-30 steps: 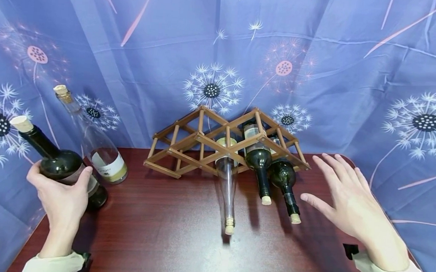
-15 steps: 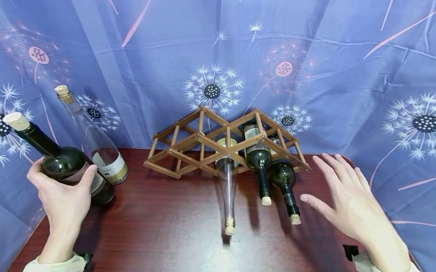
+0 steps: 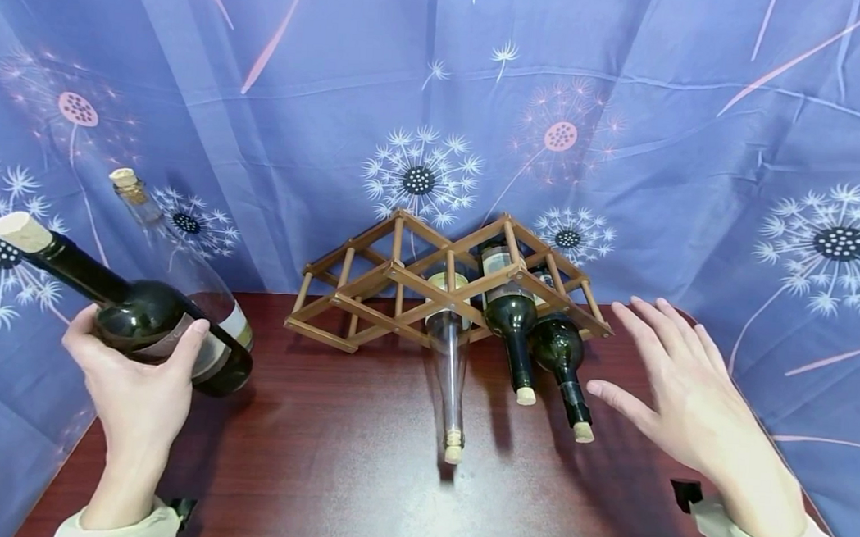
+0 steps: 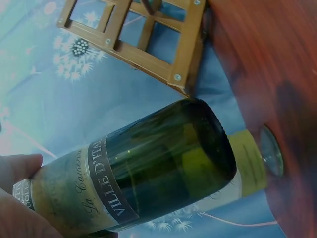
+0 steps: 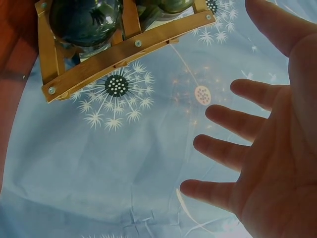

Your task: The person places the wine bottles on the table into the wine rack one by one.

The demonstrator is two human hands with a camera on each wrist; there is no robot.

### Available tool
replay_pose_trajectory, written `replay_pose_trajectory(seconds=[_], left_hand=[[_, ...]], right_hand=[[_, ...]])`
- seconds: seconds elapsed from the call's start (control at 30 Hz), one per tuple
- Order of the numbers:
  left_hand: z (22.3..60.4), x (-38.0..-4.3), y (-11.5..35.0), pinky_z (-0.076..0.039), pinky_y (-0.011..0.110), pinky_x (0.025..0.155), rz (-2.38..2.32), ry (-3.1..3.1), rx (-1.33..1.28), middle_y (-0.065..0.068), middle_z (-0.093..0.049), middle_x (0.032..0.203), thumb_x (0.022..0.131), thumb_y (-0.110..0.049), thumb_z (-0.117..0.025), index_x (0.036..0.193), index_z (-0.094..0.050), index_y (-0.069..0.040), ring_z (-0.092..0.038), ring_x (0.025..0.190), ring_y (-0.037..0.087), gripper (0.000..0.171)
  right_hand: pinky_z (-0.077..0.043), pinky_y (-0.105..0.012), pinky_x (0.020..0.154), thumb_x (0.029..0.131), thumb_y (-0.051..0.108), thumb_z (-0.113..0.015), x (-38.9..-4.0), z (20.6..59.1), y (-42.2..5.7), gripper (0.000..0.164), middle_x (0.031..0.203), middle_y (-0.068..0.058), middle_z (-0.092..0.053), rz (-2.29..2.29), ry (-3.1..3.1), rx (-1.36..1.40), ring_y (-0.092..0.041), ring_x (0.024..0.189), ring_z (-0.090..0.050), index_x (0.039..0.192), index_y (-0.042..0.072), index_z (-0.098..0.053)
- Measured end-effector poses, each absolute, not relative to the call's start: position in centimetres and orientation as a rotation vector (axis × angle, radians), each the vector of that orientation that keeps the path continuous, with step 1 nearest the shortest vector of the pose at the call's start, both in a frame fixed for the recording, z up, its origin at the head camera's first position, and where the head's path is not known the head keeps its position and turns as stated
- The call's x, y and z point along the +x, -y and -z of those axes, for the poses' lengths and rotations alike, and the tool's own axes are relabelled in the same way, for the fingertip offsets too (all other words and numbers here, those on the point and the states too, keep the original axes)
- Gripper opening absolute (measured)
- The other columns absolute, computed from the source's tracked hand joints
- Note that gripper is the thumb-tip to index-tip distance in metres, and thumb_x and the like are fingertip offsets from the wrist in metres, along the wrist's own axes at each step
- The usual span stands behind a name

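My left hand (image 3: 137, 394) grips a dark green wine bottle (image 3: 150, 309) round its labelled body. The bottle leans, its cork up to the left and its base raised off the table toward the right. In the left wrist view the bottle's base (image 4: 213, 144) points toward the wooden wine rack (image 4: 148, 54). At the right, my right hand (image 3: 689, 391) is held with spread, straight fingers and nothing in it. Nearest to it is a corked dark bottle (image 3: 558, 350) lying in the wine rack (image 3: 370, 285), neck toward me.
A clear corked bottle (image 3: 203, 283) stands behind the held one, partly covered by it. The rack also bears another dark bottle (image 3: 510, 314) and a clear bottle (image 3: 448, 360), necks outward. A patterned blue cloth (image 3: 320, 130) hangs behind the reddish table (image 3: 329, 468).
My left hand has lifted the wine bottle and moved it slightly right; its base has risen and the bottle tilts further over. The right hand has barely shifted.
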State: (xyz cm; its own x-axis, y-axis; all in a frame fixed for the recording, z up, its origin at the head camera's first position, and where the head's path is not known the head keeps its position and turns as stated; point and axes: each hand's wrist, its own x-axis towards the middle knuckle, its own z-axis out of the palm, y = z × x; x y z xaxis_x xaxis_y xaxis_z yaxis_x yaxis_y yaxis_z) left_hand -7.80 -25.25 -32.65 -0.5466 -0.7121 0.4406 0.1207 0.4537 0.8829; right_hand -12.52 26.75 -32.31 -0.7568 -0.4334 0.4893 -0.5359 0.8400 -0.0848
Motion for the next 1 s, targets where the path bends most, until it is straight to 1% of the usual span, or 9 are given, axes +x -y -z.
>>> replay_pose_trajectory(seconds=[0.2, 0.27, 0.4, 0.47, 0.7, 0.8, 1.0], left_hand=[[33.2, -8.5, 25.3, -0.047, 0.019, 0.088, 1.264, 1.798, 0.409, 0.000, -0.051, 0.130, 0.074, -0.009, -0.085, 0.142, -0.033, -0.018, -0.059, 0.109, 0.013, 0.086], [33.4, -8.7, 25.3, -0.048, 0.020, 0.086, 1.295, 1.773, 0.357, 0.003, -0.051, 0.131, 0.073, -0.007, -0.085, 0.142, -0.033, -0.017, -0.060, 0.108, 0.016, 0.087], [33.4, -8.9, 24.9, -0.048, 0.021, 0.087, 1.319, 1.741, 0.273, 0.005, -0.049, 0.133, 0.072, -0.004, -0.085, 0.141, -0.034, -0.015, -0.058, 0.111, 0.019, 0.087], [33.2, -8.9, 24.6, -0.049, 0.021, 0.086, 1.352, 1.714, 0.250, 0.007, -0.050, 0.132, 0.071, -0.002, -0.085, 0.140, -0.035, -0.014, -0.059, 0.109, 0.020, 0.086], [32.7, -9.0, 23.5, -0.054, 0.023, 0.081, 1.578, 1.522, 0.116, 0.017, -0.052, 0.126, 0.068, 0.010, -0.083, 0.136, -0.037, -0.009, -0.066, 0.094, 0.023, 0.084], [32.6, -9.1, 23.1, -0.054, 0.025, 0.081, 1.629, 1.477, 0.076, 0.019, -0.054, 0.124, 0.068, 0.012, -0.082, 0.136, -0.036, -0.007, -0.067, 0.091, 0.023, 0.084], [32.3, -9.0, 22.3, -0.053, 0.024, 0.082, 1.650, 1.483, 0.052, 0.018, -0.055, 0.124, 0.070, 0.011, -0.081, 0.136, -0.035, -0.008, -0.066, 0.093, 0.024, 0.083]], right_hand=[[-0.014, -0.060, 0.114, 0.078, 0.050, -0.078, -12.6, 32.1, -26.4, 0.094, 0.150, -0.018, -0.040, -0.309, 2.552, 0.728, -0.040, 0.144, -0.026, 0.156, 0.018, -0.036], [-0.014, -0.061, 0.114, 0.079, 0.051, -0.078, -12.6, 32.0, -26.3, 0.094, 0.151, -0.018, -0.039, -0.308, 2.553, 0.730, -0.039, 0.144, -0.025, 0.156, 0.018, -0.035], [-0.014, -0.061, 0.114, 0.079, 0.051, -0.077, -12.6, 31.8, -26.0, 0.094, 0.152, -0.018, -0.039, -0.307, 2.547, 0.737, -0.038, 0.145, -0.024, 0.157, 0.019, -0.035], [-0.014, -0.061, 0.114, 0.079, 0.051, -0.077, -12.7, 31.8, -25.9, 0.094, 0.151, -0.018, -0.040, -0.310, 2.540, 0.739, -0.038, 0.145, -0.025, 0.156, 0.018, -0.036], [-0.014, -0.059, 0.115, 0.078, 0.050, -0.078, -12.5, 31.5, -25.5, 0.095, 0.152, -0.018, -0.039, -0.325, 2.534, 0.753, -0.039, 0.145, -0.025, 0.156, 0.017, -0.035], [-0.015, -0.058, 0.115, 0.078, 0.049, -0.079, -12.5, 31.5, -25.3, 0.096, 0.152, -0.018, -0.039, -0.329, 2.524, 0.765, -0.040, 0.144, -0.026, 0.156, 0.015, -0.036], [-0.015, -0.057, 0.115, 0.077, 0.050, -0.079, -12.5, 31.4, -24.8, 0.096, 0.152, -0.017, -0.039, -0.325, 2.506, 0.773, -0.039, 0.144, -0.026, 0.155, 0.013, -0.037]])
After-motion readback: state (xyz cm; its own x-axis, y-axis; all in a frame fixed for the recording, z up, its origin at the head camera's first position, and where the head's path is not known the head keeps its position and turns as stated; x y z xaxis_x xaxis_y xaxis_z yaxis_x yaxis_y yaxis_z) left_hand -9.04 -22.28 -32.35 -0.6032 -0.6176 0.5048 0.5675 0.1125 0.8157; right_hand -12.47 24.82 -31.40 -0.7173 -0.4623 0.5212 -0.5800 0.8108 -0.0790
